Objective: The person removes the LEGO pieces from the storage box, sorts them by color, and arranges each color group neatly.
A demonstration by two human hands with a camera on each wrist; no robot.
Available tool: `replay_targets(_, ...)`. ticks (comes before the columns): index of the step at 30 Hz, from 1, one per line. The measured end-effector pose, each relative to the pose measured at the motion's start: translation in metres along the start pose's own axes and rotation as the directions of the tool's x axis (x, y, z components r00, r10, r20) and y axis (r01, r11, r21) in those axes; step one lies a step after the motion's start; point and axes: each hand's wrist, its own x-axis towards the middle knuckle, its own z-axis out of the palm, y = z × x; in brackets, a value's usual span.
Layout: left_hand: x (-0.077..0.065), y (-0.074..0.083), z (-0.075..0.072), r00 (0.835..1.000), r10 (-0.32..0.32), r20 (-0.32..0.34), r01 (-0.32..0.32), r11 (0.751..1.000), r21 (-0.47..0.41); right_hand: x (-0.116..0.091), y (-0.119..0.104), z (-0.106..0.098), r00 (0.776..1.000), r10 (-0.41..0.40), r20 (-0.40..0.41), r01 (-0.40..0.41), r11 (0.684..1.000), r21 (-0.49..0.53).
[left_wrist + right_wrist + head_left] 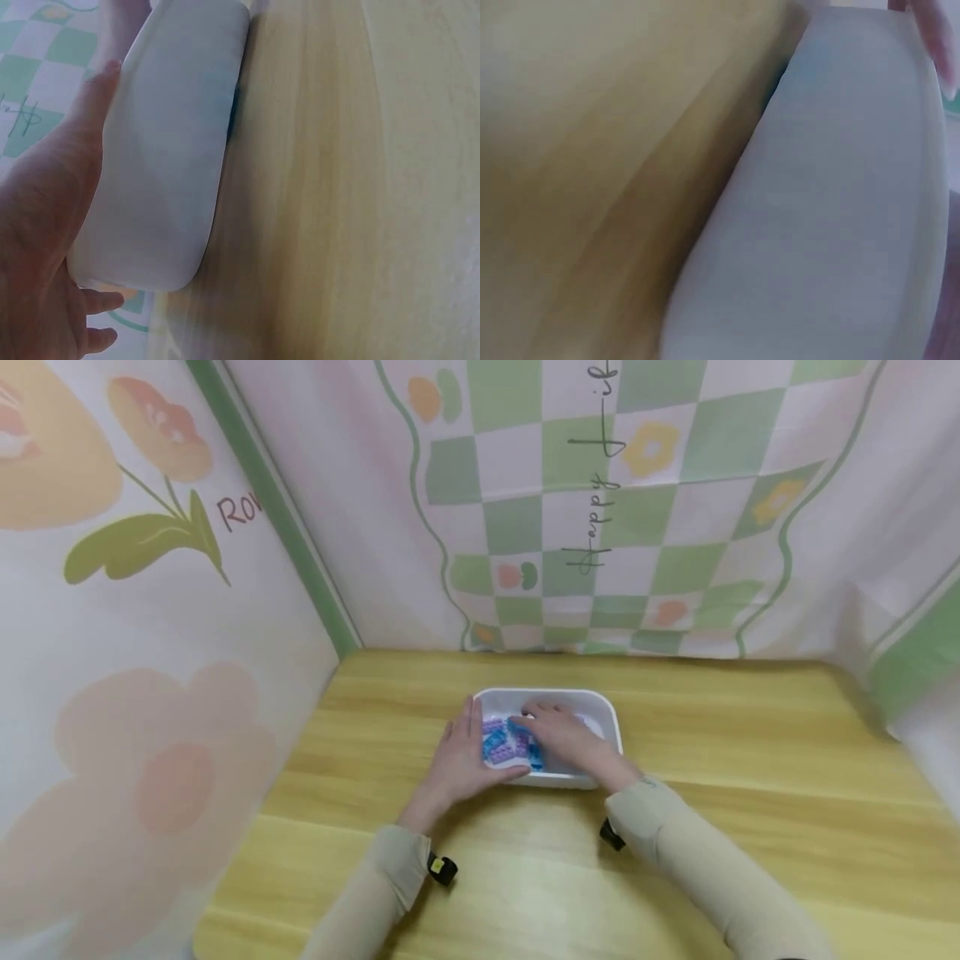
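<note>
A white plastic bin point(551, 781) holds blue and purple toy building bricks point(501, 752), heaped mostly toward its left end. My left hand point(462, 758) rests against that end, its fingers straight along the side and its thumb stretched over the front rim. In the left wrist view, the thumb lies on the rim, and two fingertips point(103, 302) show past the bin's end. My right hand point(566, 737) reaches down into the bin from the front right. Its fingers point left, with the fingertips at a blue brick point(517, 725); the palm side is hidden.
The bin stands on a wooden table point(720, 760) with light grain. A checked cloth point(630, 510) hangs behind the table's back edge, and a flower-printed cloth point(172, 693) covers the left side. Black straps show near both sleeve cuffs.
</note>
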Motion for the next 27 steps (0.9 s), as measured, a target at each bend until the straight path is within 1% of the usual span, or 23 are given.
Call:
replay_targets(3,-0.002,0.002,0.002,1.0,-0.003,0.01,0.003,1.0,0.005,0.005,-0.004,0.0,0.999,-0.011,0.039,0.014,0.996,-0.083)
replay_targets(6,-0.003,0.003,0.002,1.0,-0.001,0.013,0.001,1.0,0.009,0.009,-0.007,-0.001,0.998,-0.007,0.068,0.016,0.992,-0.126)
replay_targets(11,-0.003,0.005,0.002,1.0,0.014,-0.005,-0.014,1.0,0.004,0.011,-0.007,-0.004,0.996,0.02,0.09,-0.009,0.993,-0.115)
replay_targets(14,-0.002,0.006,0.001,1.0,0.012,-0.014,-0.012,1.0,0.007,0.011,-0.004,-0.006,0.999,0.008,0.047,-0.002,0.992,-0.124)
replay_targets(16,-0.001,0.006,0.001,1.0,0.009,-0.016,-0.009,1.0,0.013,0.01,-0.002,-0.007,1.0,-0.014,-0.006,0.013,0.989,-0.147)
replay_targets(19,-0.001,0.005,0.001,1.0,0.009,-0.02,-0.008,1.0,0.023,0.008,0.002,-0.006,0.994,-0.059,-0.088,0.042,0.983,-0.181)
replay_targets(22,-0.002,0.005,0.0,1.0,0.005,-0.018,-0.004,1.0,0.026,0.005,0.004,-0.005,0.99,-0.081,-0.113,0.061,0.984,-0.169)
replay_targets(24,-0.003,0.005,0.0,1.0,0.0,-0.015,0.001,1.0,0.02,0.004,0.004,-0.004,0.993,-0.082,-0.091,0.068,0.987,-0.148)
replay_targets(27,-0.005,0.005,0.001,1.0,-0.007,-0.007,0.007,1.0,0.017,0.005,0.0,-0.004,0.999,-0.049,-0.007,0.048,0.993,-0.109)
